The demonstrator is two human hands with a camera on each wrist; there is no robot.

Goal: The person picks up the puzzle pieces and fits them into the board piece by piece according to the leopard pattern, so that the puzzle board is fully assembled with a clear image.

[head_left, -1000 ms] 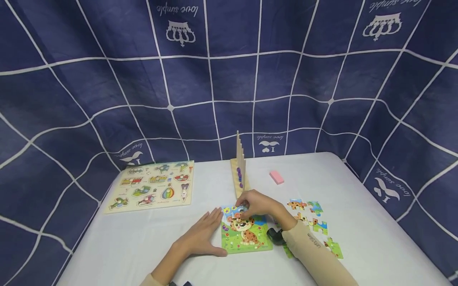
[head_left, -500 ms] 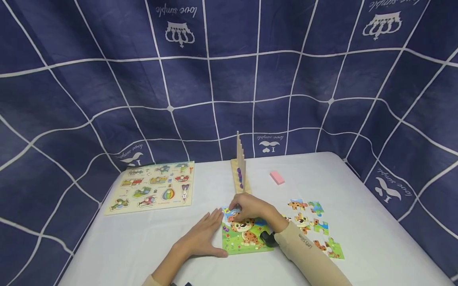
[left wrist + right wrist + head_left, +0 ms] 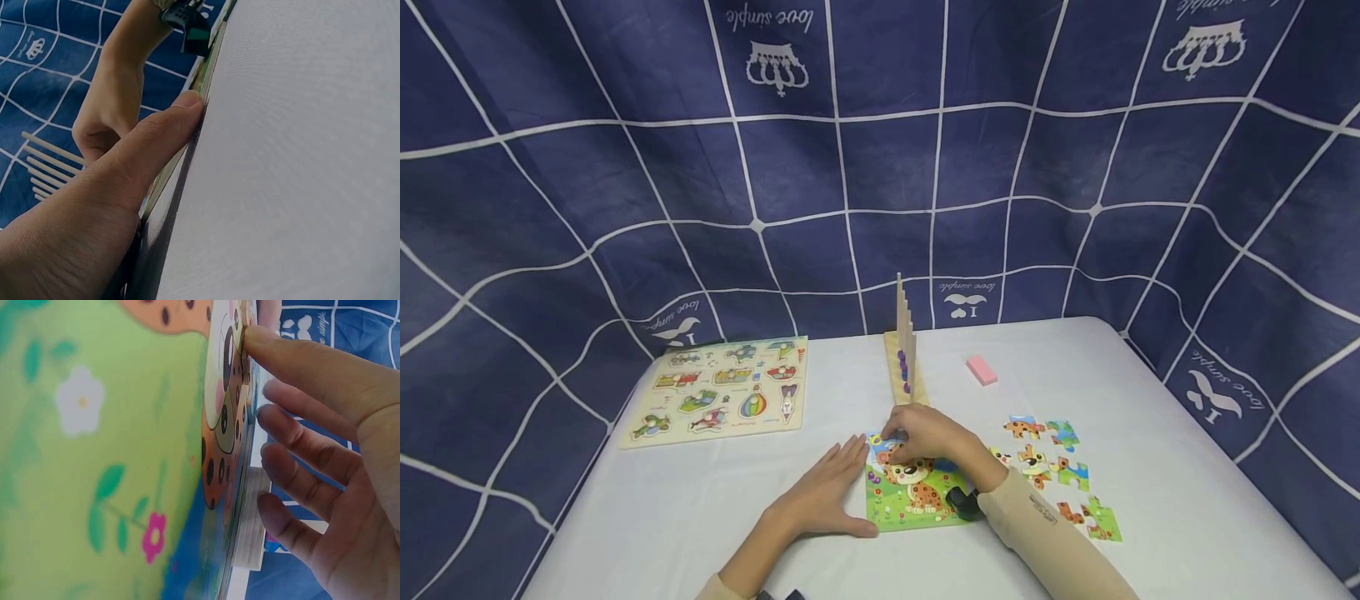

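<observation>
Green puzzle [image 3: 906, 493], flanked at nine o'clock by left hand [image 3: 829, 493], thumb spread; touched near eleven by right hand [image 3: 927, 433], fingers apart.

Vehicle puzzle board [image 3: 734, 407] — left | wooden peg stand [image 3: 897, 382] — back centre | pink block [image 3: 981, 370], right | navy curtain [image 3: 887, 167] behind

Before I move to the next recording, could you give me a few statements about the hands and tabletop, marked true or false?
1. The left hand lies along the left edge of the leopard puzzle. True.
2. The right hand holds the pink block. False: the right hand touches the leopard puzzle; the pink block lies on the white tablecloth.
3. Loose jigsaw pieces lie right of the leopard puzzle. True.
4. The pegged wooden stand is left of the vehicle puzzle. False: it is to the right.
</observation>
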